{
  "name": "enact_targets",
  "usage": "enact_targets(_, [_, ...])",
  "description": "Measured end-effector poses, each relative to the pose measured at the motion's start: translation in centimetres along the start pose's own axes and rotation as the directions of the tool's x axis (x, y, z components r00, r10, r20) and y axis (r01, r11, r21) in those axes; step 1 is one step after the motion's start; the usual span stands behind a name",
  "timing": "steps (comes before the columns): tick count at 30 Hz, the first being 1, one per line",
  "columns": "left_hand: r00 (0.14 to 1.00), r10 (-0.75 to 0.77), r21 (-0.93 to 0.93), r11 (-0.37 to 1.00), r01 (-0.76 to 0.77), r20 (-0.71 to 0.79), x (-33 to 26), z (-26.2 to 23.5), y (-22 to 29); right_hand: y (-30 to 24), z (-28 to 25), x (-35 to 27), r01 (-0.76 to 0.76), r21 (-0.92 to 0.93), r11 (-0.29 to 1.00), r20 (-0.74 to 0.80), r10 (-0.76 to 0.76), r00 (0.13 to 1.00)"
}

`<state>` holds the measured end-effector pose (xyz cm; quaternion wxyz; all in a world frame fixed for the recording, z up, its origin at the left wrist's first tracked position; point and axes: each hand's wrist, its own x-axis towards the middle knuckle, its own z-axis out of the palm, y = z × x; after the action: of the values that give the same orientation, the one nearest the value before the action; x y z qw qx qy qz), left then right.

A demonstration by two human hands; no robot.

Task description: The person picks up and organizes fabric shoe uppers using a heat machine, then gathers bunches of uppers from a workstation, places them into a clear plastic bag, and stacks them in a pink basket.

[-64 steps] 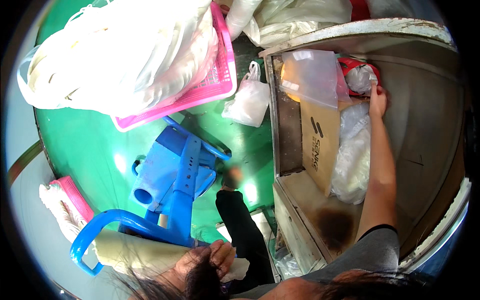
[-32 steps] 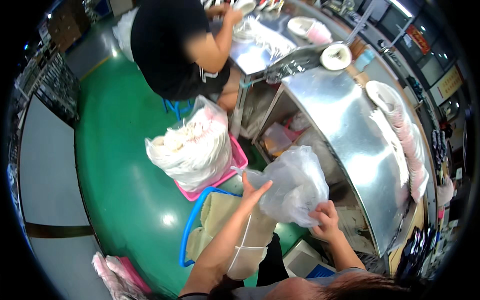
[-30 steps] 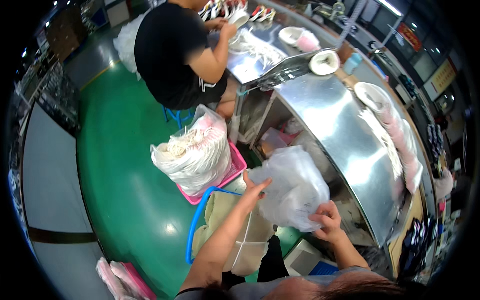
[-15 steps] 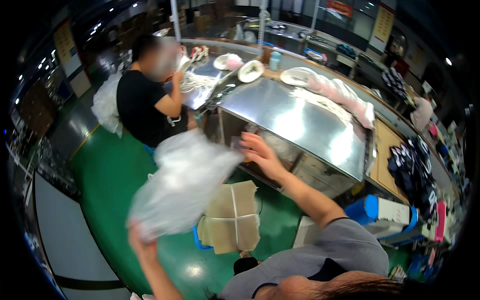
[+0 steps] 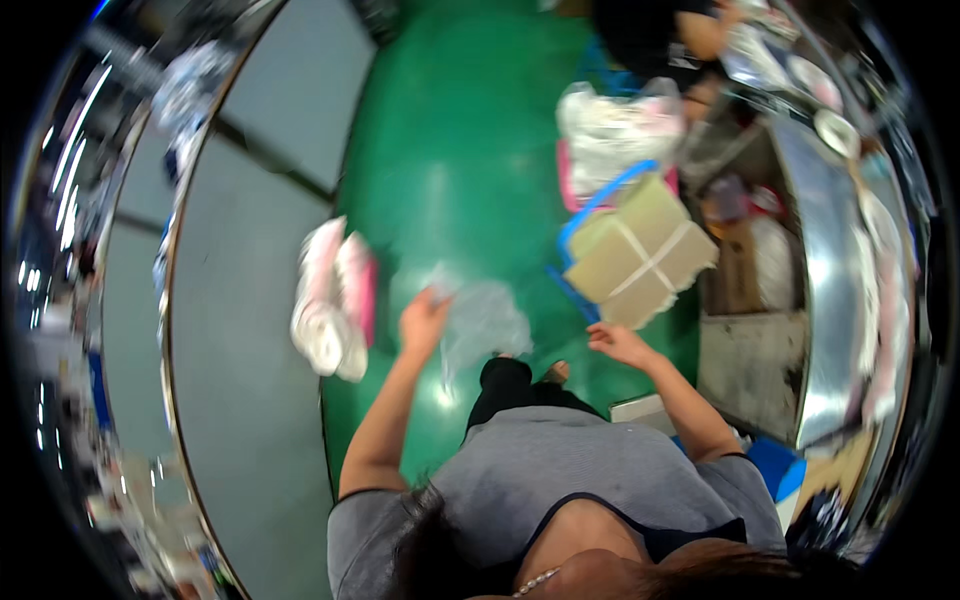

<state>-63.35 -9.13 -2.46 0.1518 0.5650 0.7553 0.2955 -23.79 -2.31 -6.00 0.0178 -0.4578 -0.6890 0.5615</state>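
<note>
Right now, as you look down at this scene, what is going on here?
A person stands on a green floor, looking down. The left hand grips a clear plastic bag, which hangs crumpled in front of the body. The right hand is open and empty, apart from the bag. Just beyond it a taped cardboard box rests on a blue stool. A pink basket with a full white bag stands farther off, beside a steel counter.
</note>
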Motion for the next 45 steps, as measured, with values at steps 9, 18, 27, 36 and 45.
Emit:
enact_targets(9, [0.895, 0.384, -0.015, 0.92, -0.391, 0.227, -9.8, -4.8, 4.0, -12.4, 6.8, 14.3, 0.246, 0.2, 0.948, -0.317, -0.175, 0.932])
enact_targets(18, [0.894, 0.35, -0.206, 0.931, -0.3, 0.279, -11.8, -10.1, -6.9, -9.1, 24.1, 29.6, -0.372, 0.643, 0.669, -0.009, 0.493, 0.87])
enact_targets(27, [0.943, -0.164, 0.281, 0.928, 0.247, -0.288, -8.2, -20.0, -18.4, -39.9, 21.3, 31.4, 0.745, 0.228, 0.627, -0.528, -0.564, 0.635])
enact_targets(36, [0.961, -0.212, 0.185, 0.966, 0.179, 0.177, -9.3, -13.7, -24.1, -17.8, 21.9, 22.9, -0.132, -0.816, 0.563, 0.141, 0.415, 0.899])
enact_targets(45, [0.937, 0.299, -0.032, 0.954, -0.298, 0.179, -4.9, -12.3, -18.9, -19.4, 26.9, 35.4, 0.683, -0.227, 0.694, 0.592, -0.459, 0.662])
